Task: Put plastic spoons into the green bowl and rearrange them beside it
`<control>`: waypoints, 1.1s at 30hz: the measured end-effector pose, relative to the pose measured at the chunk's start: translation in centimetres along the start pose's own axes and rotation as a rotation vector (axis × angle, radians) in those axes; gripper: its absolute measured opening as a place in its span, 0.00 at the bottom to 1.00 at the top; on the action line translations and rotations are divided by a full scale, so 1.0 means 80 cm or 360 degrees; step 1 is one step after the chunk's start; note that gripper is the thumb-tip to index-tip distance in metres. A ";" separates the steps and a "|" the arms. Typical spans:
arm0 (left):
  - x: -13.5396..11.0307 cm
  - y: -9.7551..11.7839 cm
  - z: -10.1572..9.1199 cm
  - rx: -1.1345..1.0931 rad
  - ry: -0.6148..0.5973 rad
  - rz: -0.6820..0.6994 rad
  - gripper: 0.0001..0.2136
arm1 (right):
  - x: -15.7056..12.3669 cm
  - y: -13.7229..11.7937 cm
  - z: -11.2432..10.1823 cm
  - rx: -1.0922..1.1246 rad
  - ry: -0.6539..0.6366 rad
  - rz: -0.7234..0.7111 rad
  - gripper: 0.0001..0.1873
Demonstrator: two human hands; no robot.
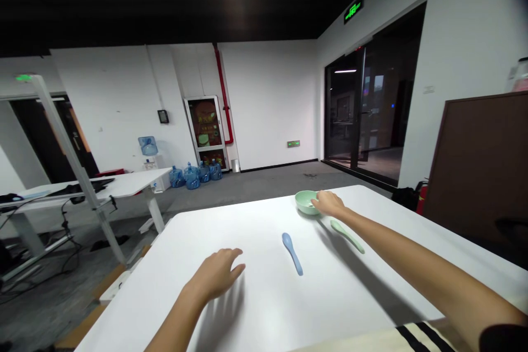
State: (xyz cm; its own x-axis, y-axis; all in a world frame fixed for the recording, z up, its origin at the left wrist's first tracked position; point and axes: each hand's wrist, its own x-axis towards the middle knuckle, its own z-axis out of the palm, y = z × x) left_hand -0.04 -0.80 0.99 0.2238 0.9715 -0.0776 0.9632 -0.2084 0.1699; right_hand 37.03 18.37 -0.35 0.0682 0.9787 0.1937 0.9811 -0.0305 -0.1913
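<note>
the right hand reaches the rim of a round pale green plastic bowl on the white counter. its fingertips touch the rim, but i cannot tell whether that grip is grasping it. a pale green plastic spoon lies just beside the right forearm, a blue plastic spoon lies between the hands, and the left hand is released, fingers loosely spread, over the counter.
</note>
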 end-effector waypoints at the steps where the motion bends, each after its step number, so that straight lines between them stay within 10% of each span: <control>1: 0.001 0.000 0.000 -0.0002 0.0001 0.0002 0.26 | 0.010 0.000 0.004 -0.0003 -0.0020 0.0033 0.21; 20: 0.011 -0.003 0.001 0.0002 -0.0019 -0.0032 0.25 | 0.066 0.010 0.068 0.0077 -0.0174 0.0234 0.18; 33: 0.011 -0.005 0.004 -0.0003 -0.0021 0.0003 0.26 | 0.011 0.007 0.011 0.0071 -0.0143 0.0107 0.17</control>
State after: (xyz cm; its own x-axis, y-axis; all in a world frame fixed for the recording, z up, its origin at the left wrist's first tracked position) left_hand -0.16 0.06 0.51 0.2275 0.9696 -0.0900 0.9625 -0.2099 0.1717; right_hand 37.48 19.37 -1.16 0.1151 0.9891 0.0922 0.9657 -0.0896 -0.2438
